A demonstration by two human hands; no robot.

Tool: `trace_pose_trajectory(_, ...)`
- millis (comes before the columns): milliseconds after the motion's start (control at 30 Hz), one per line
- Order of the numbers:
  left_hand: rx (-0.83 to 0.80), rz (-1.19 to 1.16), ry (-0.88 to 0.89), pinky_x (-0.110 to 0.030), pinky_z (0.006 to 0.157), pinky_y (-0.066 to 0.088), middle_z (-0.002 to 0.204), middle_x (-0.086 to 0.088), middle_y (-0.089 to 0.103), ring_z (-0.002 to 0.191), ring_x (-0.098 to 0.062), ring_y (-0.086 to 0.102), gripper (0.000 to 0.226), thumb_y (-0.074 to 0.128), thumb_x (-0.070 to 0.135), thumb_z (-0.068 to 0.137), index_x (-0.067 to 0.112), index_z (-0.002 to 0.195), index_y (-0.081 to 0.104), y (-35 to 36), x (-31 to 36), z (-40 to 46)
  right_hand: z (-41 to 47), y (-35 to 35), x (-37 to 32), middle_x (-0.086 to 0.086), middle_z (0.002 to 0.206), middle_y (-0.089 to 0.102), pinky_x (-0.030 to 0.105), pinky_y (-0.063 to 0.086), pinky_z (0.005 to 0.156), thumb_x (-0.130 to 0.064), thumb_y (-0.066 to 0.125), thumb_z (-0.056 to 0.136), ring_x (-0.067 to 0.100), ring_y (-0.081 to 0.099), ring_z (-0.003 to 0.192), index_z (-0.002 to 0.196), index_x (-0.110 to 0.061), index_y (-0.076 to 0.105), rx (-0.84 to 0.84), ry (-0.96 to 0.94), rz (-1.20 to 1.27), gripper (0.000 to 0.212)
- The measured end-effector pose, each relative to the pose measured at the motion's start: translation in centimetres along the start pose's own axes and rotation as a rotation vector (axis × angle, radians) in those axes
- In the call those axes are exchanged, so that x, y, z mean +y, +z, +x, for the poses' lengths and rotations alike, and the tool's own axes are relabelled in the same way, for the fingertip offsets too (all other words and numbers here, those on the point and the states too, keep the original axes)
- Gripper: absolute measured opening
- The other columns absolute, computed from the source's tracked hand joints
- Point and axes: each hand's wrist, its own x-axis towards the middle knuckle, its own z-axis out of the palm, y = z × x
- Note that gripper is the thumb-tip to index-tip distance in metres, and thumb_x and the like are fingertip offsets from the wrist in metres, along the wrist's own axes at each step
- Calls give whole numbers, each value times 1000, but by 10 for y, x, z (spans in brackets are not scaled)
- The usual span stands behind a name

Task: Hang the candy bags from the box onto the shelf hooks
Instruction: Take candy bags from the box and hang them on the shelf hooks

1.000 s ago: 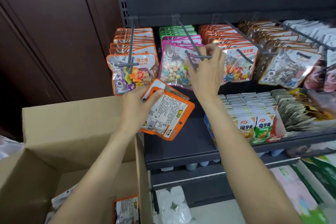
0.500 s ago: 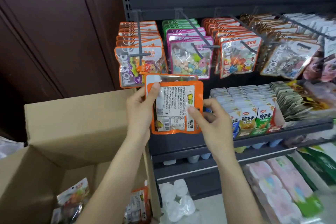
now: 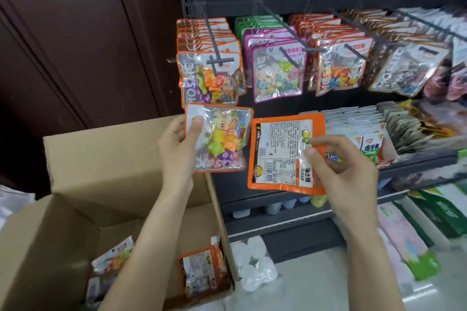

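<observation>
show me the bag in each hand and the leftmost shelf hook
left-hand bag [image 3: 222, 139], head view, clear front panel
right-hand bag [image 3: 278, 151], head view, printed back label
leftmost hook [image 3: 211, 40], head view, middle of its rod

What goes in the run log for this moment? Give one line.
left hand: holds orange-edged clear candy bag, upside down | right hand: holds orange candy bag back-side out | both below hooks, unhung

My left hand [image 3: 177, 149] grips a clear-front candy bag [image 3: 219, 137] upside down; my right hand [image 3: 346, 166] pinches another bag [image 3: 280, 154], label side up, beside it, below the hooks [image 3: 213, 40], above the box [image 3: 113, 159]
</observation>
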Motion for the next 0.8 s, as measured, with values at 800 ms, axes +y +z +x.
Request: trace_pose_trajectory(800,-251,878,872,-27,54,36,67,4,68,62,-23,62,30,42,39,92,22,98,66,-43,44,29,85,85,-44,-16,73,63,26,45,70,-40,74,80,4,58,74,79,-22,70,-386,-408,-322,18)
